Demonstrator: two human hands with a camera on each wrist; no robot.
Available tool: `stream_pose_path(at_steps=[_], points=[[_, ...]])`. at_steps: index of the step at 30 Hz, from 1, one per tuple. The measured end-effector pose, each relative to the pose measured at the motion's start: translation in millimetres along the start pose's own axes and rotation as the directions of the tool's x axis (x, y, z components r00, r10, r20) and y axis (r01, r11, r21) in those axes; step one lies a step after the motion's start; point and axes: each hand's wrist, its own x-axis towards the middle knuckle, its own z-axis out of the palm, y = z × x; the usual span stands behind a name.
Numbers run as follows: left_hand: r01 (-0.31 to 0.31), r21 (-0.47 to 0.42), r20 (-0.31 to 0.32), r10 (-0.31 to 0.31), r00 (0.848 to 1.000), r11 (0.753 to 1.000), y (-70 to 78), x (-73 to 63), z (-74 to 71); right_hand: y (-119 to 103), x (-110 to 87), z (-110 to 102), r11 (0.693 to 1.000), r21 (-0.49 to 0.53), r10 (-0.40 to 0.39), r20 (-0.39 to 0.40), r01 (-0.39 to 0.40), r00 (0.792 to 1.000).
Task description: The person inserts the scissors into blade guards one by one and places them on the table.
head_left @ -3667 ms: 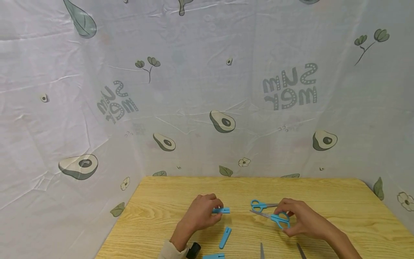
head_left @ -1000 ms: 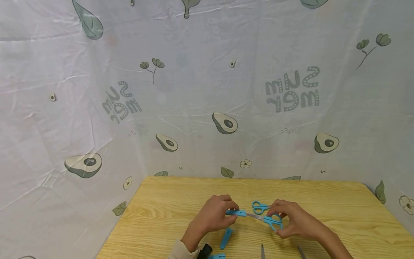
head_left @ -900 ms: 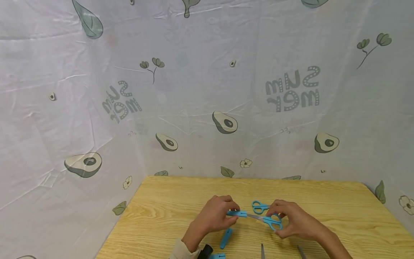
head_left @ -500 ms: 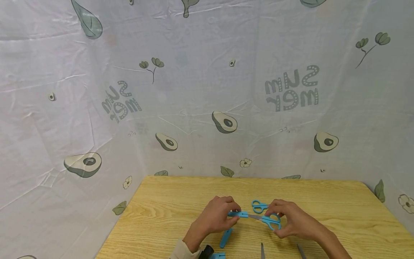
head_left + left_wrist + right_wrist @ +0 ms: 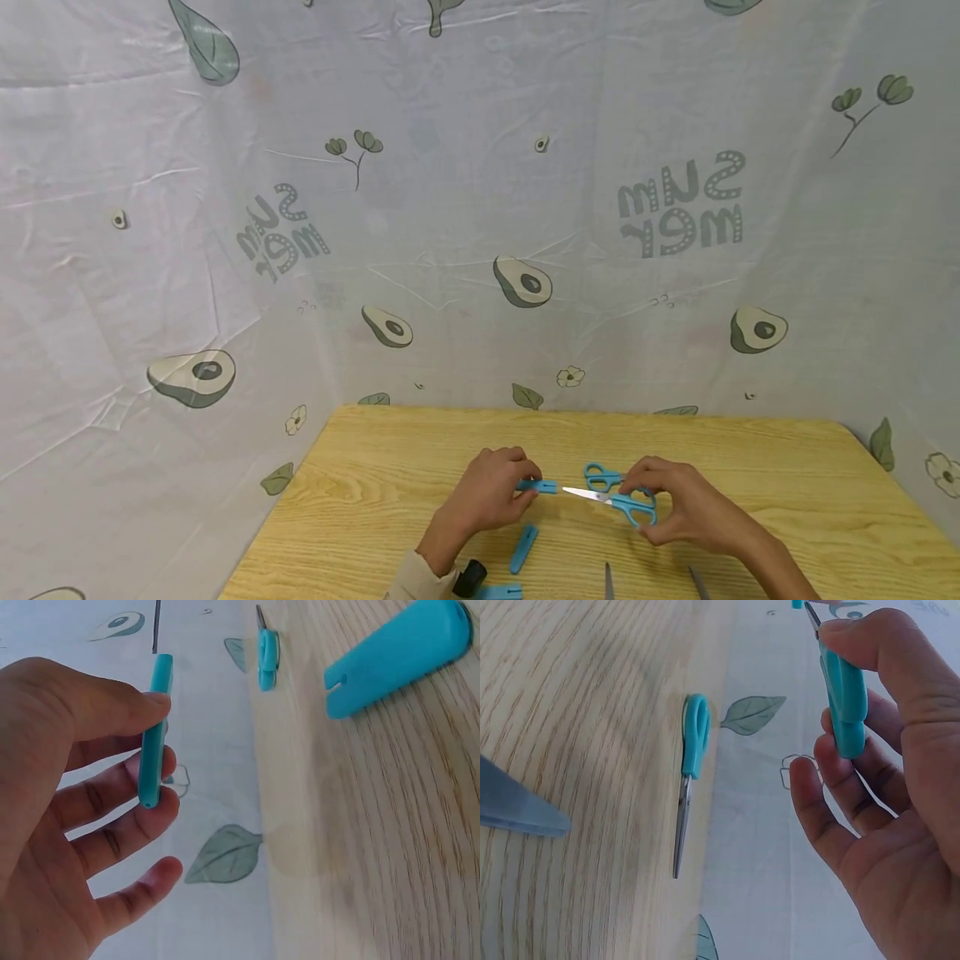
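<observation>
My left hand (image 5: 487,490) pinches a blue plastic scissors cap (image 5: 538,486) between thumb and fingertips, its slotted mouth facing right. In the left wrist view that cap (image 5: 152,750) is seen edge-on. Across from it, my right hand (image 5: 690,504) holds blue-handled scissors (image 5: 624,502) by the finger loops, blades together and pointing left. A small gap separates the blade tip from the cap's mouth. Just behind lies a second pair of scissors (image 5: 600,478) on the table, its blades partly hidden by my right hand; the right wrist view shows this pair (image 5: 694,742) whole.
Nearer me on the wooden table (image 5: 375,500) lie a loose blue cap (image 5: 523,548) and another cap (image 5: 501,592) cut by the frame edge. Two more blades, a left one (image 5: 609,581) and a right one (image 5: 699,583), poke in from below. A patterned sheet (image 5: 450,208) hangs behind.
Half a second ago the blades reached the cap's mouth, their tip out of sight. Now cap and scissors have drawn apart and the tip shows. My left hand shifted slightly left.
</observation>
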Motion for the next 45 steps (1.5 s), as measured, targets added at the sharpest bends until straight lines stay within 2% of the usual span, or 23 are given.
stream_pose_path(at_steps=[10,26,34,45], points=[[-0.011,-0.115,-0.004,0.011,1.000,0.993,2.1,1.0,4.2,-0.7,0.7,1.0,1.000,0.002,-0.007,-0.013,0.007,1.000],[-0.029,-0.096,-0.014,0.027,1.000,0.995,5.8,2.0,4.1,-3.8,1.4,2.8,1.000,0.015,-0.006,-0.003,0.006,1.000],[-0.041,-0.089,-0.020,0.039,0.999,0.995,8.7,0.8,2.5,-2.2,1.5,5.3,1.000,0.019,0.024,-0.002,-0.024,1.000],[-0.053,-0.074,-0.041,0.050,0.998,0.996,12.5,1.4,5.4,-3.6,0.8,5.8,1.000,0.010,0.010,0.004,-0.010,1.000]])
